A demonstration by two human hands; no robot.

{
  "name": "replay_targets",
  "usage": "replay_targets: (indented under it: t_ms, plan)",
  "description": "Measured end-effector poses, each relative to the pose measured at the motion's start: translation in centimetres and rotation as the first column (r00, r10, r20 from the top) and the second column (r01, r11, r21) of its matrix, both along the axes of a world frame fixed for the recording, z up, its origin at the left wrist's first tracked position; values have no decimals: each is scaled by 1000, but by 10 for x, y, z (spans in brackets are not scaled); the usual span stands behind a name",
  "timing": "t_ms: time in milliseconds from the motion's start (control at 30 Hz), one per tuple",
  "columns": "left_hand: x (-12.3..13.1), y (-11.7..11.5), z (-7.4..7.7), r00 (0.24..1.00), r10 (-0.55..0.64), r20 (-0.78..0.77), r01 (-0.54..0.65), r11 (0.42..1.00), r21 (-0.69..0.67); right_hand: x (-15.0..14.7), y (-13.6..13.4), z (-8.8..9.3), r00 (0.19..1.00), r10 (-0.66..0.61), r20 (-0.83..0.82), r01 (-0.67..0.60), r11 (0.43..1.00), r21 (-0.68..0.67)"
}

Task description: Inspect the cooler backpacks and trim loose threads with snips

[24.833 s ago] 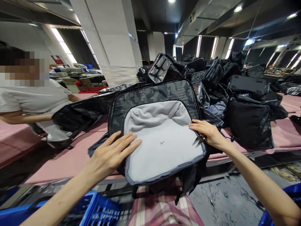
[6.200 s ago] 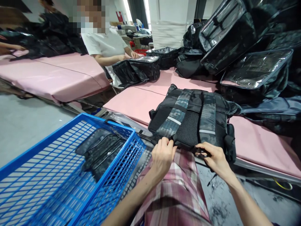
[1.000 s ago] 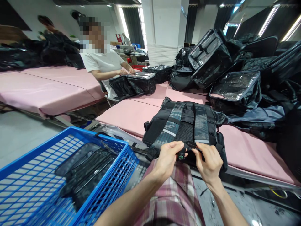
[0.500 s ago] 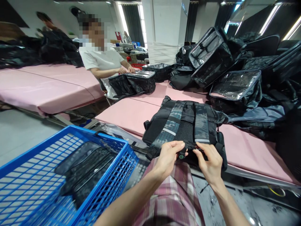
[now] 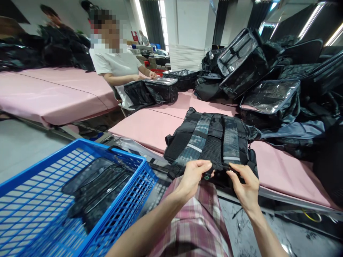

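Note:
A black and grey camouflage backpack (image 5: 214, 130) lies on the pink-topped table (image 5: 142, 125), its padded shoulder straps facing up. At its near edge, my left hand (image 5: 190, 178) is closed on a black buckle (image 5: 208, 175) with a small round compass set in it. To the right, my right hand (image 5: 246, 182) pinches a thin dark strap (image 5: 225, 166) between thumb and fingertips. The strap spans the gap between my hands. A tiny bright spot shows at the right fingertips, too small to name.
A blue plastic basket (image 5: 43, 161) holding folded dark pieces (image 5: 99, 192) stands at lower left. Silver-lined bags (image 5: 270, 96) are heaped at right. Across the table a co-worker in a white shirt (image 5: 116, 66) handles another bag (image 5: 160, 91). A second pink table (image 5: 53, 92) is at left.
My right hand has moved slightly right, widening the gap from my left hand and drawing the strap out between them. My left hand stays on the compass buckle.

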State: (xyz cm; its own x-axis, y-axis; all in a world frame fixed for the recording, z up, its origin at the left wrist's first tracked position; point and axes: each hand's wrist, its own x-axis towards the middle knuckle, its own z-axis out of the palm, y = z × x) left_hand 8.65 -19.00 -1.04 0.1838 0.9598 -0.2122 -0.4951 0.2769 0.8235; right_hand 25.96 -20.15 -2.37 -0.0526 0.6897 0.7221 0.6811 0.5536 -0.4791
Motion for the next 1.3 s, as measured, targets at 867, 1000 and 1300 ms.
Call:
replay_targets:
  t_ms: [867,1000,1300]
  plan:
    - [-9,2,10,950,-134,-280,164,983,85,25,6,20,949,250,194,-234,967,-100]
    - [-7,3,9,951,-128,-281,156,985,80,28,5,21,936,165,311,-169,985,-14]
    - [-10,0,4,930,-245,-275,274,959,73,23,5,21,881,252,400,-243,967,-73]
